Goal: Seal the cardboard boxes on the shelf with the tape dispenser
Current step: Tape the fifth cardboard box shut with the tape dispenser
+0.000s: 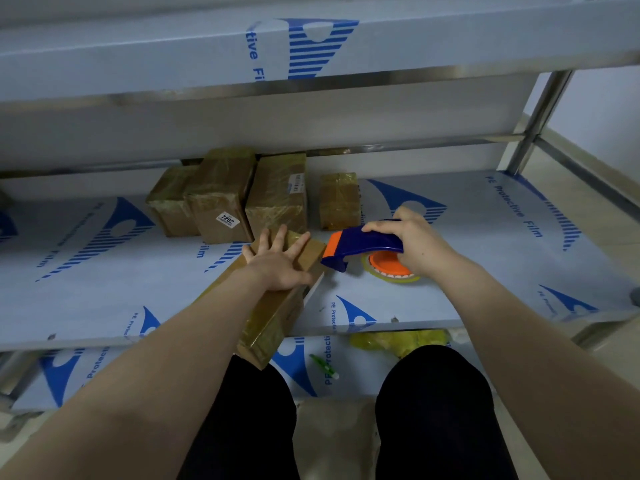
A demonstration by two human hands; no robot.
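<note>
The long box (273,317) lies diagonally at centre frame on the shelf (485,271), its near end overhanging the shelf's front edge. The left grip (277,263) is released: palm flat, fingers spread, pressing on the box's far half. The right grip (412,240) is clenched around the tape dispenser (356,242), held just beside the box's far right corner; contact between the two cannot be confirmed. Hazard: the shelf carries smooth protective film, so a pull from the dispenser is likely to slide or rotate the box, and loss of downward pressure may let the overhanging end tip off. Hazard: tape laid over the glossy wrap already on the box may wrinkle or bond poorly. The box is brown cardboard, rectangular and slim, with a shiny yellowish tape skin. The dispenser is hard blue plastic with an orange nose and an orange hub inside the tape roll (391,275). Four squat taped boxes (221,199) stand at upper centre.
</note>
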